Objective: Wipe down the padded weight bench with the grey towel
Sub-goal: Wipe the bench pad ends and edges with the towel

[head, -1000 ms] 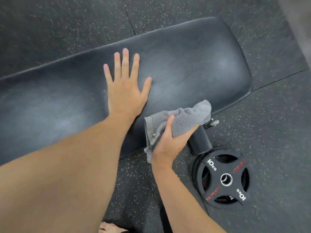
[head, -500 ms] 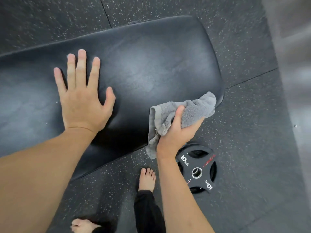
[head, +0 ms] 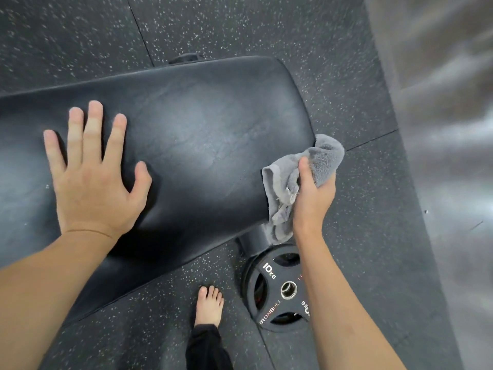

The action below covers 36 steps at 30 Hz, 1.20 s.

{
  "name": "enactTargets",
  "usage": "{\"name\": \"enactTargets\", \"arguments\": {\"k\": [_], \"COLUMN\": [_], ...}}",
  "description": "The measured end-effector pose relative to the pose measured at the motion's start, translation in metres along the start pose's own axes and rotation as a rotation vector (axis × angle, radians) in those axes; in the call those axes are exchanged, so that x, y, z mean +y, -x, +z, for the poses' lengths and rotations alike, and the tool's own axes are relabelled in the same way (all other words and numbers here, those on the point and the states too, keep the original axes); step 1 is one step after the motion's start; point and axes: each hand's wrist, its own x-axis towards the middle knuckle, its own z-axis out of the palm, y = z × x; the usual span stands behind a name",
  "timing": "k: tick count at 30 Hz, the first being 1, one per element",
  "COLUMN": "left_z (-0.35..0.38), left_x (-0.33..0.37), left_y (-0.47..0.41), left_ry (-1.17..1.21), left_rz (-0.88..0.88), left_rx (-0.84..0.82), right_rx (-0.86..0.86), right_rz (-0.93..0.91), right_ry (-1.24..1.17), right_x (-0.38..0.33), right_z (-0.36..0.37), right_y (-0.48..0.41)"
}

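The black padded weight bench [head: 202,145] runs from the left edge to the middle of the view, its rounded end pointing right. My left hand [head: 93,180] lies flat on the pad with fingers spread, holding nothing. My right hand [head: 313,198] is closed around the bunched grey towel [head: 322,156], which presses against the bench's right end, at its near corner. Part of the towel hangs down beside the pad's side.
A black 10 kg weight plate [head: 280,289] lies on the floor under my right forearm, next to the bench's black foot [head: 252,241]. My bare foot [head: 209,307] stands on the speckled rubber floor [head: 266,28]. A grey blurred surface [head: 448,129] fills the right side.
My right hand has carried the towel from the bench's near side edge rightward to its end corner. The left hand has stayed flat on the pad while the view shifted right.
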Motion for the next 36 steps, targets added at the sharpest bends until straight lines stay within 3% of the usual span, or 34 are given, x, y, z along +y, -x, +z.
{"name": "enactTargets", "arguments": {"k": [8, 15, 18, 21, 26, 29, 31, 36], "left_z": [0.000, 0.000, 0.000, 0.000, 0.000, 0.000, 0.001, 0.002], "left_x": [0.001, 0.003, 0.002, 0.000, 0.001, 0.001, 0.000, -0.004], "left_y": [0.000, -0.002, -0.001, -0.001, -0.001, -0.001, -0.001, 0.000], "left_ry": [-0.025, -0.047, -0.067, -0.082, -0.052, -0.027, -0.010, 0.042], "left_rz": [0.008, -0.003, -0.004, -0.001, 0.004, 0.002, -0.002, 0.004], "left_rx": [-0.024, -0.002, -0.012, -0.019, 0.007, 0.029, 0.035, 0.047], "right_rx": [-0.329, -0.399, -0.431, -0.592, -0.848, -0.808, -0.729, -0.684], "right_rz": [-0.174, -0.279, -0.484, -0.722, -0.841, -0.947, -1.027, -0.915], "right_ry": [0.440, 0.533, 0.717, 0.949, 0.886, 0.713, 0.725, 0.806], "right_x": [-0.057, -0.066, -0.090, -0.112, -0.113, -0.100, -0.087, -0.053], "right_z": [0.041, 0.055, 0.103, 0.166, 0.181, 0.154, 0.144, 0.117], "right_y": [-0.069, -0.078, -0.083, -0.071, -0.057, -0.062, -0.062, -0.002]}}
